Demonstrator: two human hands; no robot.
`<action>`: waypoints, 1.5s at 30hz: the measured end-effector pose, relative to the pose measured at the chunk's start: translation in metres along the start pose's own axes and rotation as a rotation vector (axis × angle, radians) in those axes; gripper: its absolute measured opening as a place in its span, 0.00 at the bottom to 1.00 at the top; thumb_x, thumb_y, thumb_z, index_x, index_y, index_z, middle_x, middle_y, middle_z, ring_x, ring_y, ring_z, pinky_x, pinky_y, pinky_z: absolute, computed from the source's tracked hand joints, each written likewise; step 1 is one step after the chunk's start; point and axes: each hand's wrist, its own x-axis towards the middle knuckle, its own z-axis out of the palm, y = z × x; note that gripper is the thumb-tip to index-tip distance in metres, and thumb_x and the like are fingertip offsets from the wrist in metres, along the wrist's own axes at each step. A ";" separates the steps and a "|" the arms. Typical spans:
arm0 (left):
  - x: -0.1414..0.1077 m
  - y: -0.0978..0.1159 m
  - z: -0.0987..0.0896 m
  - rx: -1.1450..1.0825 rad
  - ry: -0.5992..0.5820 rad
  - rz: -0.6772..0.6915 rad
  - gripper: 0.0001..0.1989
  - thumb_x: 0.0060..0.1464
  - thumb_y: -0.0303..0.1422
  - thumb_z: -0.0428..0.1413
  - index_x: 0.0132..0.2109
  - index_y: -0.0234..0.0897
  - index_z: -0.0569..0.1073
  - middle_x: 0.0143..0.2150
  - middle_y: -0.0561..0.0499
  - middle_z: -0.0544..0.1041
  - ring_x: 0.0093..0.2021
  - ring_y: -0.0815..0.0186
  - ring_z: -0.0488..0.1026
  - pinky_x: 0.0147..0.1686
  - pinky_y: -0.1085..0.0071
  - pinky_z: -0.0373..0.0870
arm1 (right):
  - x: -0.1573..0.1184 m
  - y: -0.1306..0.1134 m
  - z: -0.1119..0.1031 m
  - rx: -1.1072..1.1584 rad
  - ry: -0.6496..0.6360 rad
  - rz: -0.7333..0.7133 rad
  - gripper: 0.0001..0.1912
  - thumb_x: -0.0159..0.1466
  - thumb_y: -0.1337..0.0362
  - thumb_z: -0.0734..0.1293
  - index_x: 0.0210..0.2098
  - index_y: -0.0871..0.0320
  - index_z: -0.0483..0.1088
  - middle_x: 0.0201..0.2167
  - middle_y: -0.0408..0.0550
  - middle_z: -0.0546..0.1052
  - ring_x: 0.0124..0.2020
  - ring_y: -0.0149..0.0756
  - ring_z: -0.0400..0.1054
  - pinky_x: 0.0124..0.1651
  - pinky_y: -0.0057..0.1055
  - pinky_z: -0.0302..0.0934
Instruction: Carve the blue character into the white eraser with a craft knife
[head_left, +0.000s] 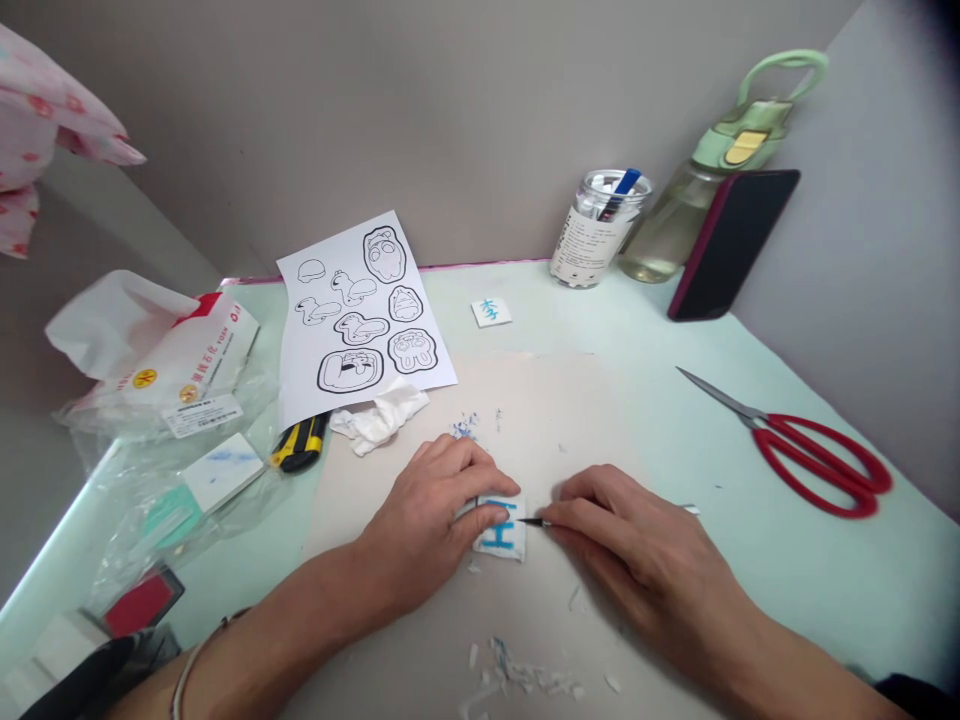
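Note:
A small white rubber block [517,548] with blue lines drawn on it lies on the pale board. My left hand [427,520] is closed on this block, thumb on its face and index finger along its far edge. In my right hand [637,555] is a slim carving knife [534,522], most of it hidden by the fingers. Its dark pointed tip reaches left to the block's right part; whether it touches cannot be told. Blue crumbs [465,426] lie beyond my left hand, and pale shavings [525,675] are scattered nearer to me.
Red-handled scissors [817,455] lie at right. Behind stand a phone [735,245], a water bottle [667,220] and a jar [592,240] of pens. A second marked block [491,311] sits farther back. At left are a printed sheet [442,355], a yellow-black cutter [301,445] and a tissue pack [165,350].

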 end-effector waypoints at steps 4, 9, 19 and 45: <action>-0.001 -0.001 0.002 0.023 0.007 0.011 0.08 0.61 0.26 0.53 0.45 0.39 0.74 0.41 0.49 0.72 0.42 0.61 0.65 0.43 0.62 0.61 | 0.001 0.000 0.001 0.021 0.001 0.005 0.12 0.68 0.71 0.58 0.41 0.54 0.72 0.35 0.48 0.72 0.34 0.33 0.67 0.32 0.29 0.60; -0.002 -0.001 0.005 0.029 0.036 0.012 0.08 0.61 0.26 0.52 0.45 0.40 0.73 0.41 0.49 0.72 0.42 0.61 0.65 0.43 0.62 0.60 | 0.003 0.000 0.000 0.066 0.006 -0.029 0.12 0.68 0.71 0.58 0.40 0.56 0.72 0.34 0.47 0.74 0.33 0.33 0.67 0.32 0.29 0.59; -0.002 0.000 0.005 0.032 0.035 -0.003 0.08 0.61 0.26 0.52 0.45 0.41 0.73 0.40 0.49 0.72 0.42 0.61 0.65 0.42 0.63 0.60 | 0.001 0.003 0.001 0.069 -0.021 -0.052 0.12 0.67 0.72 0.58 0.41 0.56 0.72 0.33 0.47 0.75 0.33 0.33 0.66 0.32 0.30 0.59; -0.002 0.001 0.006 0.037 0.033 -0.002 0.09 0.60 0.24 0.53 0.45 0.39 0.73 0.40 0.51 0.71 0.42 0.62 0.64 0.43 0.63 0.60 | 0.001 0.004 -0.001 0.111 -0.051 -0.090 0.11 0.68 0.72 0.57 0.40 0.57 0.71 0.33 0.48 0.75 0.33 0.34 0.66 0.33 0.30 0.57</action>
